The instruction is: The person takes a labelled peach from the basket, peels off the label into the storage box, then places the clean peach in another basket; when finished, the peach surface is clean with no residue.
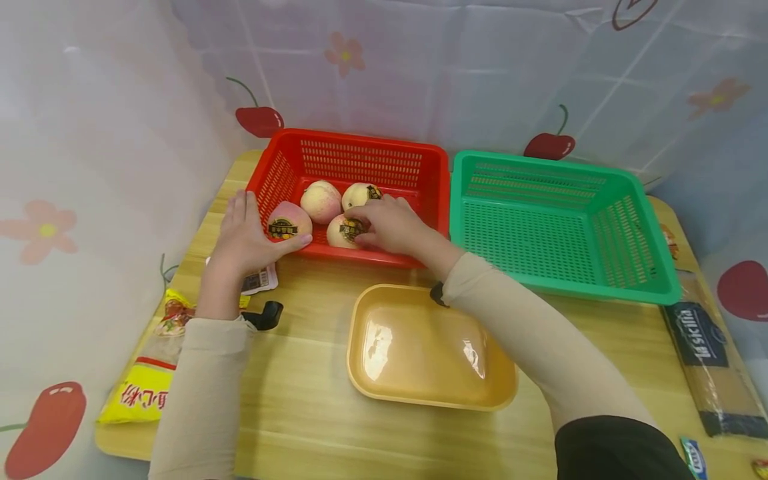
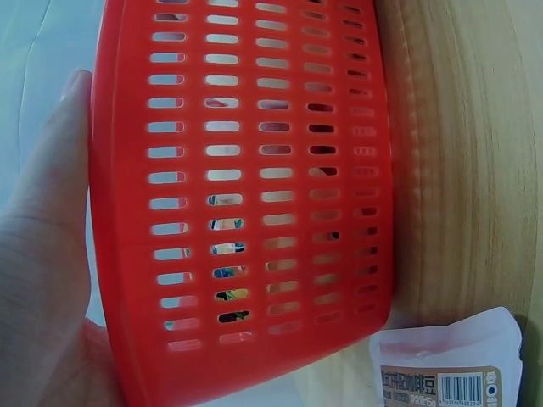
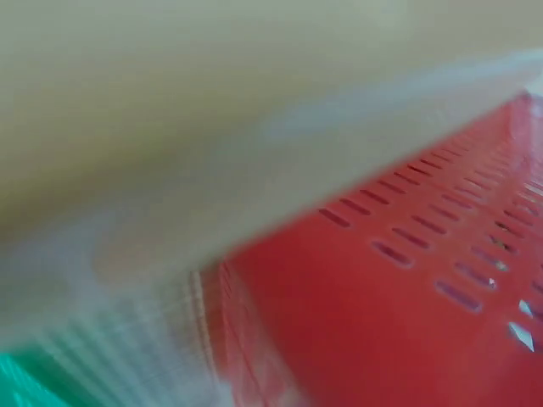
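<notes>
A red basket [image 1: 375, 257] with slotted sides holds several pink and pale yellow peaches, some with black-and-gold stickers. My right hand [image 1: 393, 227] reaches over its front rim and grips a stickered peach [image 1: 341, 233] at the front, thumb and fingers on either side. Fairly straight fingers of my left hand [image 1: 243, 237] rest at the basket's left rim, the thumb stretched along the front corner by another stickered peach [image 1: 288, 220]. Behind lie a plain peach [image 1: 321, 201] and a third stickered one [image 1: 358, 195]. A blurred sleeve covers much of the right wrist view.
A green basket [image 1: 522, 243] stands right of the red one. In front is a yellow tray [image 1: 420, 353]. Yellow bag [image 1: 141, 393] and small white packet [image 1: 264, 279] lie at left; a long packaged item [image 1: 714, 360] lies at right. Curtains [image 1: 384, 73] hang behind the table.
</notes>
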Demonstrator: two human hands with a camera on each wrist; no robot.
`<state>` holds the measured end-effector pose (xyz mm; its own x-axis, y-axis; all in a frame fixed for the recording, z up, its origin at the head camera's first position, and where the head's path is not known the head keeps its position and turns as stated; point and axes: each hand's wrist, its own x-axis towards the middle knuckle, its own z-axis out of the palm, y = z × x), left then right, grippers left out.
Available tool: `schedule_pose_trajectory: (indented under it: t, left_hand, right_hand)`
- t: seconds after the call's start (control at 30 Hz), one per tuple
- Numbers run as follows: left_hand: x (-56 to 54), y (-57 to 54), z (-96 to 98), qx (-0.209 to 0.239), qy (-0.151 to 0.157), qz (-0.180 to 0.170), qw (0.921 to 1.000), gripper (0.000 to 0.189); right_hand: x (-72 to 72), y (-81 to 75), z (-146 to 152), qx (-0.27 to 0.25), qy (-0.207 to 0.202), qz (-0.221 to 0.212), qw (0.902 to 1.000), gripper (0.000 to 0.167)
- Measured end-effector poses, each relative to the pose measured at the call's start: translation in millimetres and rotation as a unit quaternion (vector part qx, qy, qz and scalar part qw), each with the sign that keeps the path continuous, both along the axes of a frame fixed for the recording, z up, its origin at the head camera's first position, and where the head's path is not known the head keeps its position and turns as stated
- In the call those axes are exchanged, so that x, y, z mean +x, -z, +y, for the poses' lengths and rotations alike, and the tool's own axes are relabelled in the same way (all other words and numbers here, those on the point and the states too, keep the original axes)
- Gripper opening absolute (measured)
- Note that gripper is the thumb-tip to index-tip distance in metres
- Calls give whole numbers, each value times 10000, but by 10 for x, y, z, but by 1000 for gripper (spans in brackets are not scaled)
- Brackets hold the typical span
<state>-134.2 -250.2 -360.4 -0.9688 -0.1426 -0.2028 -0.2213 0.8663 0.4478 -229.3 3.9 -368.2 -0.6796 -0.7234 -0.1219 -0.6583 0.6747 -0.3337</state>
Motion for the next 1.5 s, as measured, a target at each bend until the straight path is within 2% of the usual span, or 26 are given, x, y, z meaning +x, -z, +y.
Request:
schedule_pose_trajectory:
  t: [0.23,0.4,0.6,0.87,1.1,1.17,1.33,1.5]
  left_hand:
    - [9,9,6,-5,7,35,10000,141]
    - [14,6,7,-26,17,95,10000,140]
    - [10,3,25,-26,35,145,9999,140]
    - [13,0,29,-50,48,167,9998,140]
    - [25,19,17,-109,78,179,9998,140]
    - [25,29,13,-134,92,177,9997,140]
    - [21,41,8,-112,96,197,9997,140]
    - [24,39,1,-91,98,187,9997,140]
  right_hand:
    - [7,30,-121,219,-322,415,9984,52]
    - [-16,22,-176,166,-579,416,9973,52]
    - [-38,20,-217,452,-745,346,9956,54]
    - [-22,3,-258,542,-630,-175,9964,52]
    - [-24,30,-263,823,-433,-652,9935,65]
    - [-33,43,-257,685,-409,-850,9932,65]
    - [-44,41,-249,116,-554,-1167,9915,53]
    - [-34,55,-251,46,-552,-1026,9932,57]
